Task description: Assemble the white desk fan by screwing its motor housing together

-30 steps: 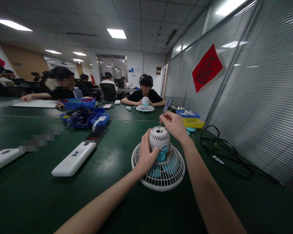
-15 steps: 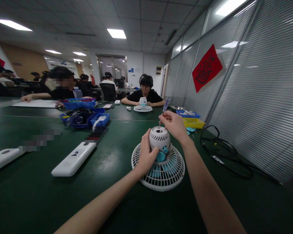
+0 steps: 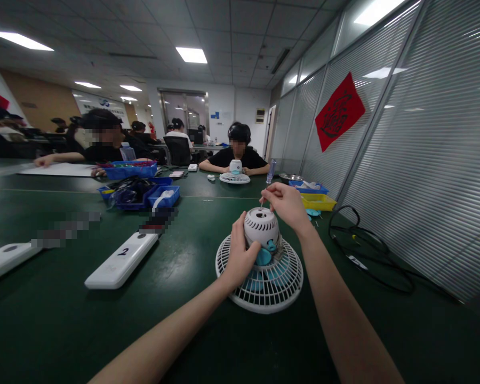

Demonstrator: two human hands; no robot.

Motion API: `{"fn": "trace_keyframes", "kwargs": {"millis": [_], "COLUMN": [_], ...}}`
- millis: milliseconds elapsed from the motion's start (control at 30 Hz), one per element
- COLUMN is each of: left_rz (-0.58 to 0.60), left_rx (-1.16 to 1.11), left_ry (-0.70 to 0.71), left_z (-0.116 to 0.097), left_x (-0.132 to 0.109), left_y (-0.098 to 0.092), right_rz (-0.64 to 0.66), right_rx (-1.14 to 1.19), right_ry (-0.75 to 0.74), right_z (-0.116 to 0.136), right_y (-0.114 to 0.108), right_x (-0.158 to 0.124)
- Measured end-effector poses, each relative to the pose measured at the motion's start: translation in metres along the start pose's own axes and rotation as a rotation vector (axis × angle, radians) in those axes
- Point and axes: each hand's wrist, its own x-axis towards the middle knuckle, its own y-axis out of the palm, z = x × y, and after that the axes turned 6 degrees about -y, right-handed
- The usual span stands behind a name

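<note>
A small white fan [image 3: 261, 229] with light-blue parts lies grille down on the green table, its round motor housing on top. Wrapped round the left side of that housing is my left hand [image 3: 240, 250], the thumb near a blue round piece [image 3: 263, 257]. My right hand [image 3: 282, 202] pinches a screwdriver [image 3: 271, 172] with a clear purplish handle, held nearly upright. The screwdriver's tip reaches down to the top of the housing, beside a dark opening. Whether it sits in a screw is too small to tell.
Left of the fan lie white devices, one a power bank marked 2 [image 3: 122, 261]. Blue bins [image 3: 136, 194] with cables stand beyond it. At right are a yellow tray [image 3: 318, 201], small blue parts and a coiled black cable [image 3: 364, 250]. A person sits opposite behind another fan [image 3: 235, 173].
The screwdriver's handle has tilted slightly and the right fingers have shifted a little on it. My left hand and the fan stay in place.
</note>
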Motion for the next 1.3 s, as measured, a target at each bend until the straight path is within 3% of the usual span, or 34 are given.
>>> {"fn": "trace_keyframes", "kwargs": {"millis": [367, 800, 1300], "left_rz": [-0.007, 0.021, 0.002], "left_rx": [-0.008, -0.104, -0.063], "left_ry": [-0.026, -0.113, -0.079], "left_z": [-0.0006, -0.0066, -0.006], "left_x": [0.0003, -0.0002, 0.0004], "left_y": [0.0005, -0.0044, -0.0014], "right_rz": [0.025, -0.016, -0.035], "right_rx": [0.049, -0.12, -0.031], "right_ry": [0.016, -0.035, -0.018], "right_z": [-0.0011, -0.0018, -0.004], "right_y": [0.0013, -0.0012, 0.001], "right_x": [-0.0004, 0.0003, 0.0004]}}
